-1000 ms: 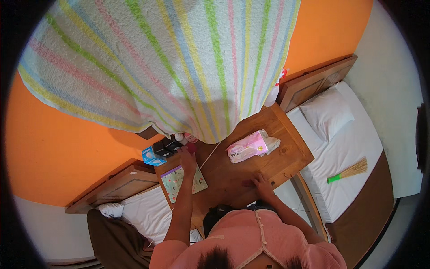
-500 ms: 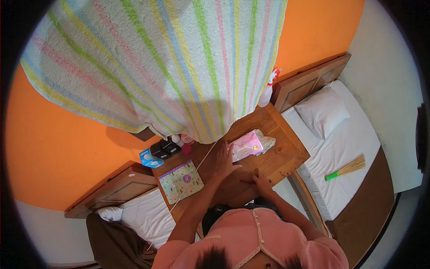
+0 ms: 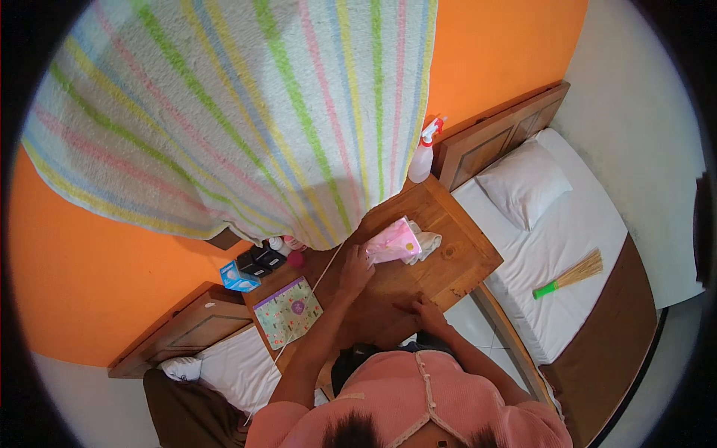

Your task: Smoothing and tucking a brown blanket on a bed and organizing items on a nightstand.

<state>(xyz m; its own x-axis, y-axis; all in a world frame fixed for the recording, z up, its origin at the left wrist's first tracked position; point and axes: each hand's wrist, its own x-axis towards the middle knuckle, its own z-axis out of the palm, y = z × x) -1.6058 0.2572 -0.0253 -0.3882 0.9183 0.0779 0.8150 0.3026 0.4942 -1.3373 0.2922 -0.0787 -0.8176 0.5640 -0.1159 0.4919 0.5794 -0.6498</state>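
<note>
Close by the hanging towel, my left hand (image 3: 357,269) has its fingers closed on the left end of a pink and white tissue pack (image 3: 393,240). The pack tilts a little over the wooden table (image 3: 455,257). A crumpled pale cloth (image 3: 428,245) lies against the pack's right side. My right hand (image 3: 427,313) rests at the table's near edge, its fingers stretched out toward the left and holding nothing. A patterned booklet with a purple strip (image 3: 287,313) lies to the left of my left forearm, and a white cord (image 3: 323,282) runs across it.
A striped towel (image 3: 246,112) hangs over the far side of the table. Behind it stand a spray bottle (image 3: 421,160), black boxes (image 3: 261,259) and a blue box (image 3: 239,277). Beds flank the table; a green-handled whisk broom (image 3: 569,275) lies on the right bed (image 3: 508,261).
My left hand has gone from spread fingers beside the tissue pack to holding its left end, and the pack has tilted. My right hand stays near the table edge. The view has shifted slightly.
</note>
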